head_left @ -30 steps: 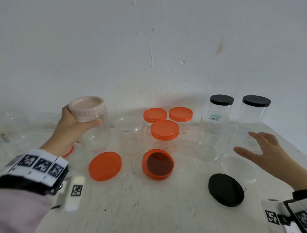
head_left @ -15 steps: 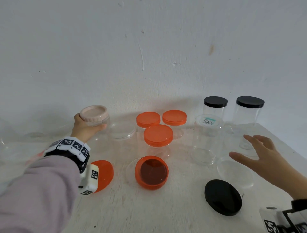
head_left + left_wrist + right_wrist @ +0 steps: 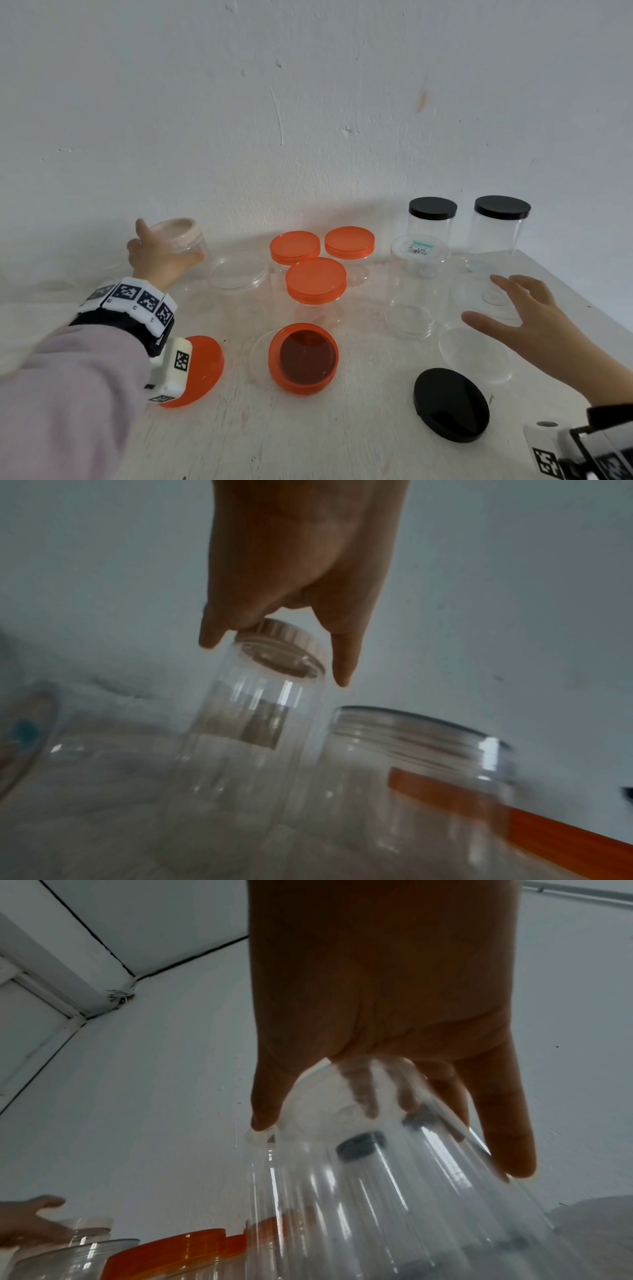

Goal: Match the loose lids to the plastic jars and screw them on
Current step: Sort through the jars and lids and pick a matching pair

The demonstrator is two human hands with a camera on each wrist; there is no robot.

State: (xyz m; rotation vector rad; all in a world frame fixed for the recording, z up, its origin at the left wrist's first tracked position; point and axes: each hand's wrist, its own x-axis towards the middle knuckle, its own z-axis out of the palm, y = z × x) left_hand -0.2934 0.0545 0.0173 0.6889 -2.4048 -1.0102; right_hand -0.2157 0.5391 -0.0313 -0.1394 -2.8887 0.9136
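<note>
Head view: my left hand (image 3: 161,260) is out at ten o'clock, fingers wrapped round the pink lid (image 3: 178,233) of a clear jar (image 3: 191,253) standing on the bench (image 3: 308,442) near the wall. My right hand (image 3: 520,318) hovers at three o'clock, fingers spread and straight, gripping nothing, above an open clear jar (image 3: 476,353). Three orange-lidded jars (image 3: 317,281) cluster at twelve; two black-lidded jars (image 3: 433,219) stand at one to two o'clock. A tall clear jar with a price sticker (image 3: 416,291) stands just in front of them. Loose lids: an orange one (image 3: 205,370) partly hidden by my left wrist, an upturned orange one (image 3: 303,358) at centre, a black one (image 3: 450,404) at five o'clock.

Left wrist view: blurred. Fingers (image 3: 342,656) hang down either side of the pink lid (image 3: 284,639); an open threaded jar (image 3: 421,764) stands just beside the jar, at four o'clock.

Right wrist view: hand (image 3: 383,1001) open, fingers straight; a clear jar (image 3: 377,1191) below. I cannot tell whether they touch it.
</note>
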